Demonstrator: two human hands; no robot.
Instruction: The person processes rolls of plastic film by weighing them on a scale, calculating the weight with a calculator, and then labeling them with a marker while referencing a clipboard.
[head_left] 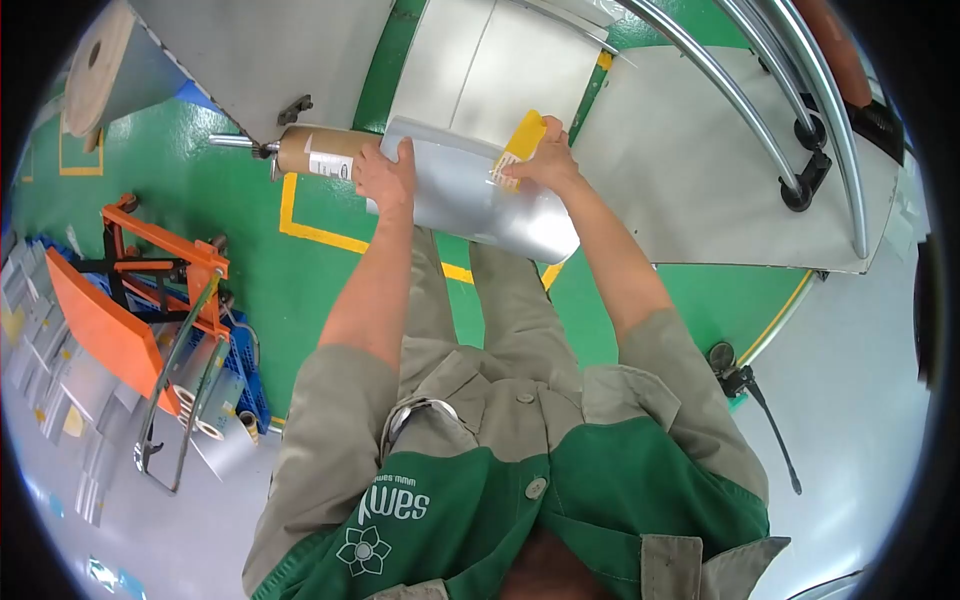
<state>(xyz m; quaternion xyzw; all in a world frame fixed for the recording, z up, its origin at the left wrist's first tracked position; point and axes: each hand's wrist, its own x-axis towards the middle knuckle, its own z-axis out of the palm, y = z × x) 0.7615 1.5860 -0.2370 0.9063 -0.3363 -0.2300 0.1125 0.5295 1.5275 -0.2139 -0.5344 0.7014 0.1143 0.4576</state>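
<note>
- A glossy silver sheet (455,200), curved like a wide tube, is at the centre of my head view, above the legs. I cannot tell whether it is wound on a core; if it is loose, weak support at its lower right edge could let it sag or crease.
- The left hand (385,178) lies on the sheet's left end, thumb raised, fingers curled. I cannot tell how firmly it presses; too light a touch could let the sheet turn, too hard could dent it.
- The right hand (550,160) pinches a flat yellow piece (523,135) with a white printed patch, against the sheet's right part. If it is stiff, a tilted edge could scratch the shiny surface; a loose pinch could drop it.
- Just left of the left hand is a brown cardboard cylinder (296,150) with a white label (330,165), on a bare metal shaft (230,141). Sideways pressure could shift it, if nothing locks it there.
- Below lies a green floor (255,215) marked with yellow tape (335,240); anything let slip could land there.
- Farther right, curved chrome rails (847,145) could catch a wide elbow swing.
</note>
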